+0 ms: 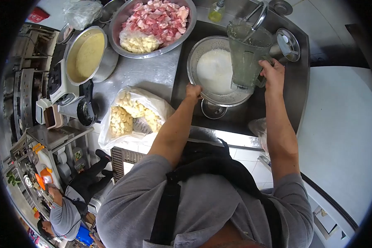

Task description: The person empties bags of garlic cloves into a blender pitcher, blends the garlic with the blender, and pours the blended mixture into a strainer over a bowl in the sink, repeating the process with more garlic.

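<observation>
In the sink, a perforated metal colander (193, 62) holds a pale white mass (215, 71), which could be rice, though the grains are too small to make out. My left hand (194, 91) is closed on the colander's near-left rim. My right hand (273, 71) wraps around the handle of a clear blender jar (248, 58), which is over the colander's right side. The curved metal faucet (258, 18) reaches down into the jar's mouth. Beneath the colander's near edge, part of a small round metal piece (213, 110) shows on the sink floor.
Left of the sink (182, 99), the counter (153, 74) carries a bowl (190, 31) of cubed meat, a pot (105, 62) of yellowish liquid and an open plastic bag (163, 105) of peeled garlic-like pieces. A white surface (339, 124) lies right. Another person (70, 206) works lower left.
</observation>
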Demonstrator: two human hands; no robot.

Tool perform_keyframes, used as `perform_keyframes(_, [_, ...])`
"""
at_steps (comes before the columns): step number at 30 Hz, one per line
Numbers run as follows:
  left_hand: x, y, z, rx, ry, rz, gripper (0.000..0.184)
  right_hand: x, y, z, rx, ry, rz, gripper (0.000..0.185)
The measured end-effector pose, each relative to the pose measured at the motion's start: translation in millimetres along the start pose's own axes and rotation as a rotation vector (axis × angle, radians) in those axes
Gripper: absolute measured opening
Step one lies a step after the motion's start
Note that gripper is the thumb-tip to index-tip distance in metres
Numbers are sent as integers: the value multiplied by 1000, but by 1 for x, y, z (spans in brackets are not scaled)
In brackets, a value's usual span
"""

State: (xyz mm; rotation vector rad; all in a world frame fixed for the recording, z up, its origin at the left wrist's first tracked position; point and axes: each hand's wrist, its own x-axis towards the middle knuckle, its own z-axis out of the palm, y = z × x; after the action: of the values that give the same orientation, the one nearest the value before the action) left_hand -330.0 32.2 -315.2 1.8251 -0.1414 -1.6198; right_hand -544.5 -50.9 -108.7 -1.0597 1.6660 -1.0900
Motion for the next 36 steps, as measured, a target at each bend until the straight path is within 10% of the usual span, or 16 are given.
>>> perform_keyframes(12, [-17,-7,18,399,225,460,34,-3,-21,0,-112,-37,-34,25])
perform_keyframes(22, [-42,1,57,465,52,425,67,-8,-33,-5,-94,-53,0,14])
perform_keyframes(36, [9,-19,26,427,87,303,53,4,0,3,-38,7,38,15])
